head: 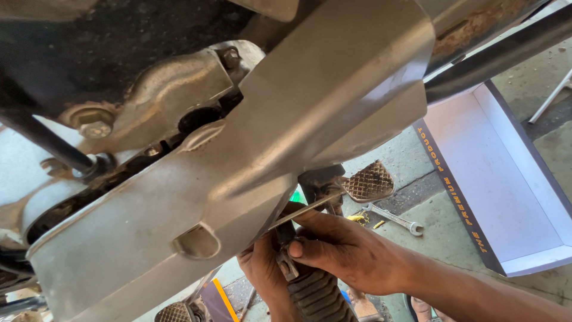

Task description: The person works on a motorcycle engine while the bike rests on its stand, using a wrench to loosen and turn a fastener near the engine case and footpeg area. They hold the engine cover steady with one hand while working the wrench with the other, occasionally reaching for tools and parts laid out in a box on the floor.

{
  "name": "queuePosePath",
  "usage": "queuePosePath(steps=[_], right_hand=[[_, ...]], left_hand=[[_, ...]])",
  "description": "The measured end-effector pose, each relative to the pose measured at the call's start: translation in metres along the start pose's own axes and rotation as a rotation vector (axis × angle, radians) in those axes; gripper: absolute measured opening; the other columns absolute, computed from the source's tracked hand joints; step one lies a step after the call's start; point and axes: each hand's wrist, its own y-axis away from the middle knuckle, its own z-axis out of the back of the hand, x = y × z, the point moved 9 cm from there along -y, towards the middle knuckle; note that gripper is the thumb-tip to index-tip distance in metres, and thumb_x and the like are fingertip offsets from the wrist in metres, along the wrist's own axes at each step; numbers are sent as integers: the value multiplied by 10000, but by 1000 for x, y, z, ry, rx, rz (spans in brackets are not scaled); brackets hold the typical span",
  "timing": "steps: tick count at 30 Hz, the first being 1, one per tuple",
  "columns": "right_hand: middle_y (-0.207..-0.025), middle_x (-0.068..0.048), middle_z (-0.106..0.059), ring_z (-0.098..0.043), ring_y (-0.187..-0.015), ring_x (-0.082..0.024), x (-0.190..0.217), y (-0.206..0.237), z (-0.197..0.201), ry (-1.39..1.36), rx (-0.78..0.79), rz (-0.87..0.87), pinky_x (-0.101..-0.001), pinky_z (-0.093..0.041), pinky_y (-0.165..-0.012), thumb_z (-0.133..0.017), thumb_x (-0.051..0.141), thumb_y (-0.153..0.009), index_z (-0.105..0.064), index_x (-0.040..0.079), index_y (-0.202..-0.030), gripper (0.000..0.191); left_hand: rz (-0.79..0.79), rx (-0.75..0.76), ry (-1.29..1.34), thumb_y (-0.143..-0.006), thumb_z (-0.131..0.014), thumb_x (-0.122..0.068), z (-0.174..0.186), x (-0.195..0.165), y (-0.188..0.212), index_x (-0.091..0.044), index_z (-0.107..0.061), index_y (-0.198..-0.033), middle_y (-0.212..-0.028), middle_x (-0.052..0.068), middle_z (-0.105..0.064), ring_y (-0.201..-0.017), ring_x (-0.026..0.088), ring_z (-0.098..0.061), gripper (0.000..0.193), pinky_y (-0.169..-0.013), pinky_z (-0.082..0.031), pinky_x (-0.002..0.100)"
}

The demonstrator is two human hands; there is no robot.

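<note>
A large silver metal cover (286, 137) on a motorcycle fills the middle of the view. Below its lower edge, my right hand (342, 250) reaches in from the right, its fingers wrapped around the metal end of a footrest with a ribbed black rubber sleeve (316, 295). My left hand (262, 274) comes up from below on the footrest's left side and grips the same piece, partly hidden behind the right hand. A thin metal strip (307, 210) runs just above my right hand's knuckles, along the cover's edge.
A cross-hatched metal pedal pad (369, 180) hangs just right of the cover. A spanner (394, 218) lies on the concrete floor beyond it. A shallow white box with a dark rim (506, 179) sits at right. At upper left are a hex bolt (95, 127) and a black rod (47, 140).
</note>
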Motion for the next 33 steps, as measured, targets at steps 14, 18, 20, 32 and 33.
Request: queuePosePath(steps=[14, 18, 20, 32, 33], right_hand=[[-1224, -87, -724, -642, -1158, -180, 5, -8, 5, -63, 170, 21, -350, -502, -993, -651, 512, -945, -589, 61, -1431, 666], [-1256, -79, -726, -641, -1202, -179, -4, -6, 4, -21, 124, -22, -355, -486, -1046, -670, 502, -901, -577, 81, -1448, 696], [-1222, -118, -715, -641, -1172, -201, -12, -3, -1, 31, 77, -48, -357, -497, -1033, -658, 504, -911, -591, 61, -1433, 688], [-1255, -189, -647, -668, -1062, -287, 32, 114, -67, 555, -224, -44, -424, -537, -927, -593, 490, -953, -245, 121, -1664, 873], [-1145, -185, -714, -724, -951, -299, 31, 130, -72, 621, -199, -216, -428, -589, -871, -597, 496, -915, -222, 179, -1703, 928]], left_hand=[[97, 227, 113, -938, -693, -48, -23, -3, 9, 49, -679, -1145, -1009, 131, -729, -872, 190, -689, 229, -775, -558, 294], [100, 233, 109, -862, -658, -7, -16, 1, 0, 22, -657, -1130, -987, 106, -729, -847, 173, -695, 270, -752, -569, 286], [86, 265, 77, -869, -650, 14, -18, -1, -4, 31, -658, -1121, -933, 92, -698, -761, 135, -644, 253, -656, -528, 249], [98, 300, 91, -825, -661, 92, -48, -43, 10, 5, -653, -1037, -809, 57, -648, -599, 116, -531, 229, -498, -393, 263], [76, 353, 64, -850, -677, 78, -51, -48, 11, 11, -675, -1054, -792, 72, -621, -586, 126, -508, 215, -495, -381, 270]])
